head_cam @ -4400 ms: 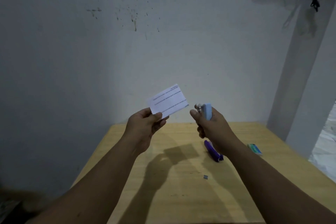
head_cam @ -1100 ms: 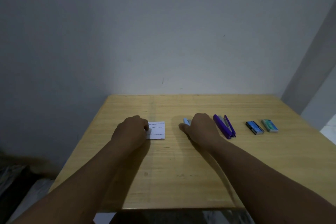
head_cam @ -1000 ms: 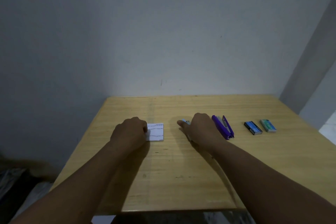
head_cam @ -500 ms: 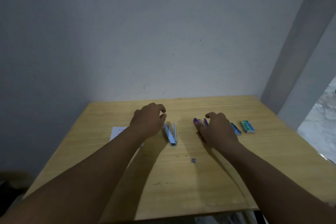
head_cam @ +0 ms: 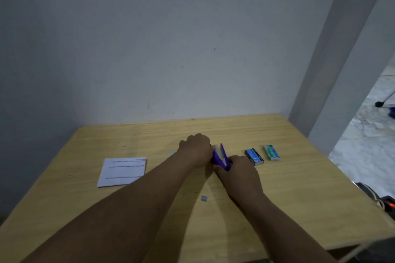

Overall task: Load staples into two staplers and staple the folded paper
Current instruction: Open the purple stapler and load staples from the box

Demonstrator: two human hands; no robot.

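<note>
- my left hand and right hand both clasp the purple stapler, left at its far end, right at its near end.
- the stapler sits on the wooden table, opened.
- left of the stapler lies the folded paper; right of it, two staple boxes; nearer me, a small staple strip.

We see a purple stapler with a silvery inside, a white folded paper crossed by dark printed lines, a blue staple box, a green staple box, and a pale yellow wooden table.
</note>
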